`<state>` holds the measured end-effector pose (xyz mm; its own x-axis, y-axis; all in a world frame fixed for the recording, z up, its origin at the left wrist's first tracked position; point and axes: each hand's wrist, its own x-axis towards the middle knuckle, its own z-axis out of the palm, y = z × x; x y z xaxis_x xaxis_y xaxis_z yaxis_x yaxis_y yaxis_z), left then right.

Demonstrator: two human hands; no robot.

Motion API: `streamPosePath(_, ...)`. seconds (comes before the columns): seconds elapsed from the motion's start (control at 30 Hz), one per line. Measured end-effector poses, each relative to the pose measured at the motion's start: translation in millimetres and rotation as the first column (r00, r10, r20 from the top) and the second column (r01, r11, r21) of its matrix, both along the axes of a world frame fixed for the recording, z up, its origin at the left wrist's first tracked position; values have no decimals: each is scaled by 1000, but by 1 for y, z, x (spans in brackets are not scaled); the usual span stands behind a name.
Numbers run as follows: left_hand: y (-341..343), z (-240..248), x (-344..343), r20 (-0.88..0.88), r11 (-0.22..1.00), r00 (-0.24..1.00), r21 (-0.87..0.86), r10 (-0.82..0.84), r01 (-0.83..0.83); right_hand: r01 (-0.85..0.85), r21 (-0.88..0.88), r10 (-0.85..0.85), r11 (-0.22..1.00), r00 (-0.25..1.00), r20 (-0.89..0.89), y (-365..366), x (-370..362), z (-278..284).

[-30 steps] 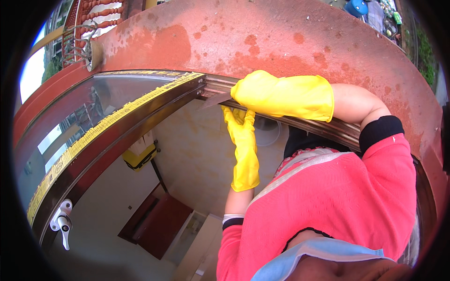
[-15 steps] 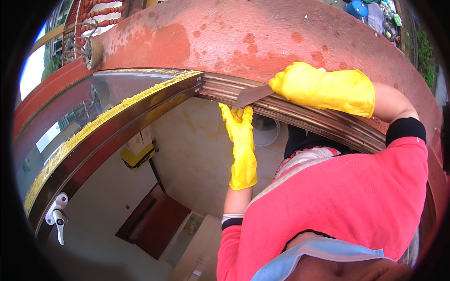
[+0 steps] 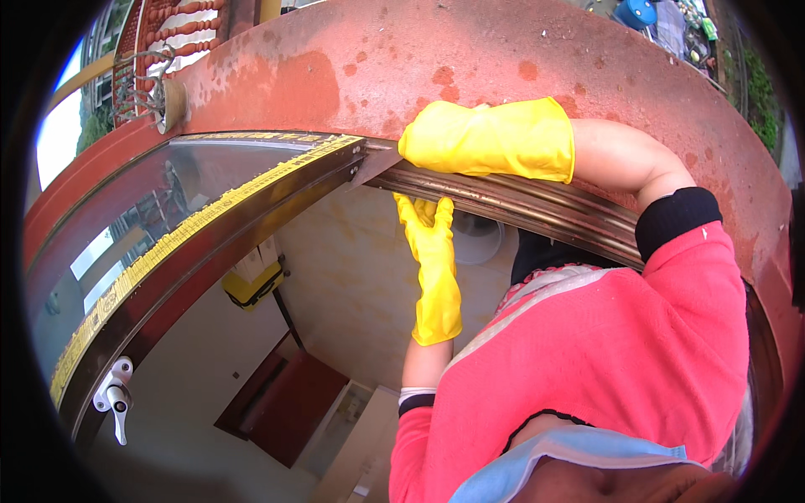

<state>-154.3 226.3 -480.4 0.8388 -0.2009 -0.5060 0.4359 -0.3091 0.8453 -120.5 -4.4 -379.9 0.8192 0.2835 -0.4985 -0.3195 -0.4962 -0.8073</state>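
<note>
My right hand (image 3: 486, 139), in a yellow rubber glove, is closed round a scraper whose handle is hidden in the fist. The scraper's flat, dull metal blade (image 3: 376, 166) points left and lies against the brown metal window track (image 3: 511, 194), close to the corner with the open sash. Just below the track's inner edge, my left hand (image 3: 432, 239) wears a matching glove. Its fingers are apart and raised toward the track, with nothing visible in them; whether they touch the edge I cannot tell.
An open window sash (image 3: 226, 205) with yellow tape and a silver handle (image 3: 115, 398) stands at left. Beyond the track runs a stained red ledge (image 3: 377, 63). A round pale basin (image 3: 476, 239) is below inside, a yellow-black case (image 3: 251, 287) lower left. A blue barrel (image 3: 635, 14) is outside.
My right hand has slid left along the track with the scraper, bringing the blade to the sash corner. My left hand has stayed in nearly the same place.
</note>
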Motion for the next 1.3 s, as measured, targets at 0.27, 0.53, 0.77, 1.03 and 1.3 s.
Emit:
streamPosePath(0.27, 1, 1, 2, -29, 1000, 999, -1, 31, -31, -369, -447, 483, 815, 859, 171, -12, -15, -57)
streamPosePath(0.53, 5, -3, 2, -28, 1000, 999, 20, 24, -23, -375, -423, 497, 825, 838, 226, -27, -14, -35)
streamPosePath(0.77, 7, -7, -3, -14, 996, 996, 16, 83, -83, -408, -467, 378, 785, 912, -161, -47, -97, -53)
streamPosePath(1.03, -1, 0, -2, -1, 995, 997, 69, 75, -74, -321, -451, 432, 833, 887, 166, -38, -119, -54)
streamPosePath(1.3, -3, 3, -4, 15, 995, 997, 69, 76, -76, -309, -581, 429, 753, 900, 77, -36, -172, -65)
